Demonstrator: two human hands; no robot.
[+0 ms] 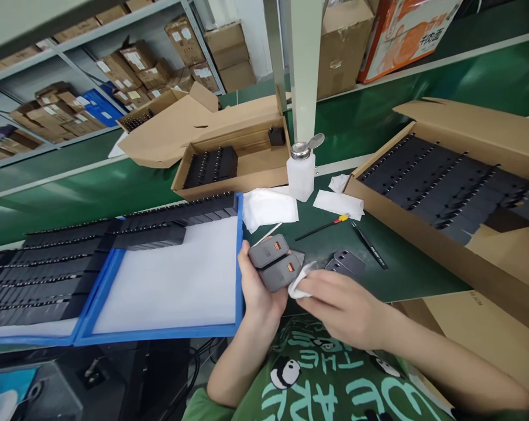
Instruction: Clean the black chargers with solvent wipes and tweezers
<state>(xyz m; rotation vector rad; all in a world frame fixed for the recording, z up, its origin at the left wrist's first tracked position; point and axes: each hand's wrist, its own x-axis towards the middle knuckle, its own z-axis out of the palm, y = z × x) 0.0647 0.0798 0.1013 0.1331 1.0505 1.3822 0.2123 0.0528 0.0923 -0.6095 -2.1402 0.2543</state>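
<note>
At the lower centre of the frame, the left hand (258, 283) had its fingers curled around two dark blocks (274, 273), each showing one orange-marked slot. Just right of it, the right hand (347, 301) pinched one white wipe (300, 285) closed between its fingers, against or just beside the blocks. Right of centre lay one pair of tweezers (370, 245); one white bottle (300, 177) stood above centre. Two blue trays (159, 331) filled the lower left.
</note>
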